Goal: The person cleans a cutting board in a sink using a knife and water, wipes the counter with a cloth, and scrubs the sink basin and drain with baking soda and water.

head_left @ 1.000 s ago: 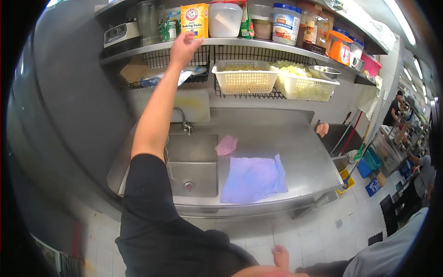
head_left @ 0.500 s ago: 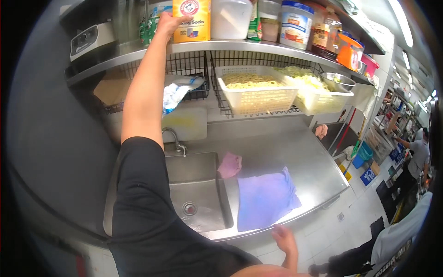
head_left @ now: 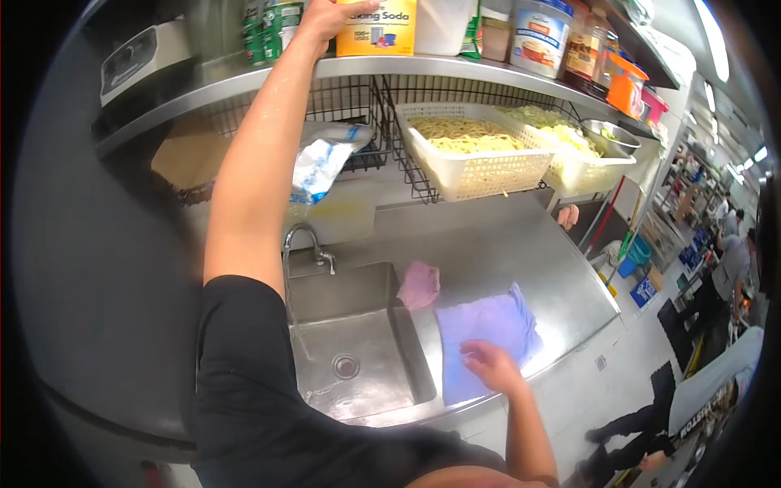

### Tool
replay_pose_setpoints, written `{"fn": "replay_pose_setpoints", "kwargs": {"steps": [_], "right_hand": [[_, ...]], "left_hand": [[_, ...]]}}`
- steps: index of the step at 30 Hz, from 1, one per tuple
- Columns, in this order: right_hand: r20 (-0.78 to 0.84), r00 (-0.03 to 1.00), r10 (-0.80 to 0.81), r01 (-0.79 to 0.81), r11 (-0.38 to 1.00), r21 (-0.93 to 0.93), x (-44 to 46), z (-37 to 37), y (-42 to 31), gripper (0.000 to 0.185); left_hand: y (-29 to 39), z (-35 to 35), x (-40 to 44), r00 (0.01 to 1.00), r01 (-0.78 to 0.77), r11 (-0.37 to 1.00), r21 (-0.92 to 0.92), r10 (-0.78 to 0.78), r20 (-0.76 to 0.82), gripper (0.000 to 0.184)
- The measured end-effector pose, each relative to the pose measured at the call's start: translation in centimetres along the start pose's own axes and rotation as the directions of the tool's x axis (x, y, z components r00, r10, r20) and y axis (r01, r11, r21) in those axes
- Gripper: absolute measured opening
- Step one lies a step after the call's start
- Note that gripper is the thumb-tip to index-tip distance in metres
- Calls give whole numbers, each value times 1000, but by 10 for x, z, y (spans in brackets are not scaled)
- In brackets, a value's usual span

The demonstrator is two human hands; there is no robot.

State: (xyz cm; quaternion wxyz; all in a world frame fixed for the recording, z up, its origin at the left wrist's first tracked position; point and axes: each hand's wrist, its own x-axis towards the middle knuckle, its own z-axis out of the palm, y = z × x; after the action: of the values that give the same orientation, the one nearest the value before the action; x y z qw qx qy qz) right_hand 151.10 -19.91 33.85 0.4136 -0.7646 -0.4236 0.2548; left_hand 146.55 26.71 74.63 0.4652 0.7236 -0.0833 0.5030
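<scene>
My left hand (head_left: pixel 327 19) reaches up to the shelf, closed on the left edge of a yellow baking soda box (head_left: pixel 376 32). One digit lies across the box's front; the other fingers are hidden, and the box's top is out of frame. My right hand (head_left: pixel 493 368) hovers over a blue-purple cloth (head_left: pixel 480 319) on the steel counter, fingers loosely bent and holding nothing. Green cans (head_left: pixel 262 37) stand left of the box, and a white tub (head_left: pixel 440 28) stands right of it.
Below the shelf (head_left: pixel 220 84) hang wire racks with a noodle basket (head_left: pixel 476 172) and a plastic bag (head_left: pixel 321 167). A faucet (head_left: pixel 313 244) rises behind the sink (head_left: pixel 358 325), beside a pink cloth (head_left: pixel 420 285). Co-workers (head_left: pixel 730 268) stand at the far right.
My right hand has moved up from the counter's front edge to over the blue-purple cloth. The view has shifted, while my left hand stays at the box's left edge.
</scene>
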Motion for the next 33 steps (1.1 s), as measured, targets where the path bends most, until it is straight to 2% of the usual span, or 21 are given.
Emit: {"fn": "replay_pose_setpoints", "kwargs": {"steps": [4,7,8,9,11,12,13,15,17,18,20,21,23,25,27,28,29,30,31,32,33], "right_hand": [[54,998,-11,10,1000,18,0,16,5,37],[99,994,40,-41,999,7,5,17,12,39],[80,997,-7,1,997,78,11,18,14,41],[63,997,-52,41,988,152,16,20,15,43],[82,982,-168,151,971,188,45,20,2,51],[96,959,-265,220,917,333,60,22,-14,58],[94,933,-349,266,839,474,77,28,-35,65],[60,880,-471,272,603,750,104,47,-73,78],[67,848,-526,51,206,977,115,73,-109,83],[103,863,-495,7,215,977,115,89,-109,83],[38,819,-573,-124,-111,986,111,120,-101,77],[81,827,-556,-163,-100,982,109,136,-84,77],[159,939,-304,-175,-28,984,103,171,-38,73],[283,925,-253,-300,-31,953,96,188,-10,69],[301,948,-102,-283,159,946,89,204,28,66],[289,956,-50,-269,239,933,87,203,34,60],[313,949,-40,-295,239,925,87,202,30,60],[211,977,-28,-181,408,895,87,202,18,56],[103,994,-26,-70,564,823,85,198,7,53],[110,994,-10,-85,567,819,82,193,-7,53],[69,994,-80,11,728,686,83,189,-27,57]], "left_hand": [[-7,11,-2,995,45,989,-138,-57,-82,26],[16,31,-21,910,-93,993,69,113,-399,64],[25,30,-32,891,-85,950,301,208,-403,78],[30,29,-45,883,-75,946,316,210,-419,78],[39,31,-76,755,-309,791,528,542,-370,76],[50,39,-100,801,-360,886,291,454,-391,77],[63,48,-129,849,-375,926,30,356,-391,78],[80,58,-197,909,-187,972,-140,118,-399,80],[54,77,-270,858,-242,942,-234,95,-505,73],[46,84,-310,867,-151,963,-224,20,-497,78],[25,99,-388,856,30,985,-172,-114,-504,85],[11,104,-422,833,113,985,-133,-167,-528,85],[-18,100,-481,754,189,964,-189,-266,-600,75],[-32,79,-514,671,230,944,-236,-329,-664,68],[-45,36,-540,417,93,600,-795,-748,-516,50],[-57,32,-553,378,92,600,-795,-759,-530,50],[-73,26,-563,260,131,530,-838,-834,-487,45],[-88,19,-574,149,159,454,-877,-889,-434,45],[-101,17,-587,131,159,449,-879,-892,-432,45],[-113,17,-602,107,56,390,-919,-918,-383,40],[-126,13,-613,100,-48,331,-942,-937,-334,36]]}}
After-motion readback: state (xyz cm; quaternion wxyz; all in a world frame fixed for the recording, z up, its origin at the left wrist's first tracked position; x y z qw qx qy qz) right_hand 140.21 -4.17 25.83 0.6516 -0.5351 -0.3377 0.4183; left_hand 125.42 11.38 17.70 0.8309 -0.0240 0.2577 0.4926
